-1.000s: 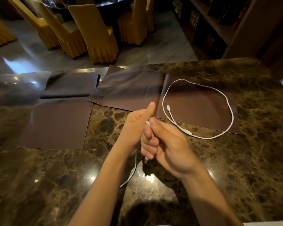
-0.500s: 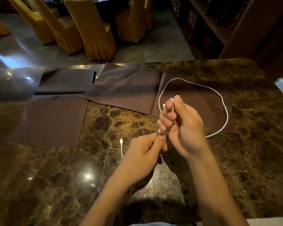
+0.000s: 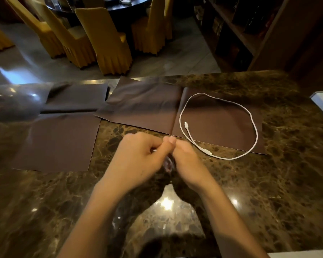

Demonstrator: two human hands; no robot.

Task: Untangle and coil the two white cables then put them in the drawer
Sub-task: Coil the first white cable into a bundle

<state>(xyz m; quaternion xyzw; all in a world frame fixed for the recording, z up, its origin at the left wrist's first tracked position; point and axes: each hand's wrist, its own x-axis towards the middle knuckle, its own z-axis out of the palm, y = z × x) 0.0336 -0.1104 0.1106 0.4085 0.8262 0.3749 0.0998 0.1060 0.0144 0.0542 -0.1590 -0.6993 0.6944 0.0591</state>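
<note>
Head view: looped white cable [image 3: 220, 127] lies right of both hands' [image 3: 168, 155] grip.

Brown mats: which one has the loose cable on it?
The rightmost brown mat; the white cable loops on it, one end trailing onto the marble counter. The other mats lie bare.

One white cable [image 3: 254, 125] is laid out flat in a single loose oval loop, mostly on a brown mat [image 3: 218, 127], with the near part of the loop spilling onto the marble countertop [image 3: 268, 183]. Both plug ends are left near each other at the loop's left side, one inside it. The second white cable [image 3: 154, 151] is barely seen, just a tiny white bit poking out, rest hidden and blurred.
</note>
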